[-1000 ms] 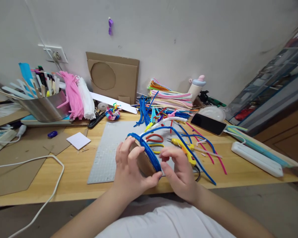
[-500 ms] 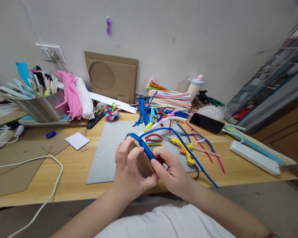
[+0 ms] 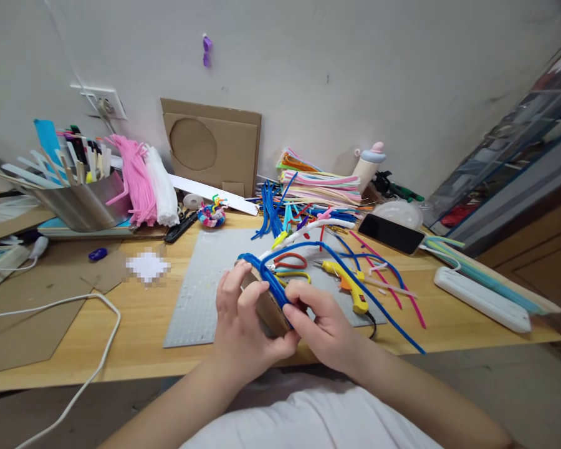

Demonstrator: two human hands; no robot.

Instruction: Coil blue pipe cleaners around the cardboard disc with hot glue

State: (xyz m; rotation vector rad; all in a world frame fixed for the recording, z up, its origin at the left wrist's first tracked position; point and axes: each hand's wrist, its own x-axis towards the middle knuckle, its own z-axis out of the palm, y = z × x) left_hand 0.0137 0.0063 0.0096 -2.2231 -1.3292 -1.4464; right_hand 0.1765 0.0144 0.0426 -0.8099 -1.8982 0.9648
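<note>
My left hand grips a tilted cardboard piece from the left, thumb below and fingers over its top edge. Blue pipe cleaners lie along that edge. My right hand pinches the blue strands against the lower right end of the edge, thumb and index finger pressed together. A long loose blue strand loops up and trails right past my right forearm. Behind the cardboard, red-handled and yellow-handled scissors rest on the grey cutting mat. A yellow glue gun lies just right of my right hand.
Pink and blue pipe cleaners lie scattered at the right, near a phone and a white power strip. Bundled pipe cleaners and a cardboard panel stand at the back. A metal container and white cable are left.
The loose end of the blue pipe cleaner has swung slightly to the right. Both hands keep nearly the same hold on the cardboard, and the view has shifted a little.
</note>
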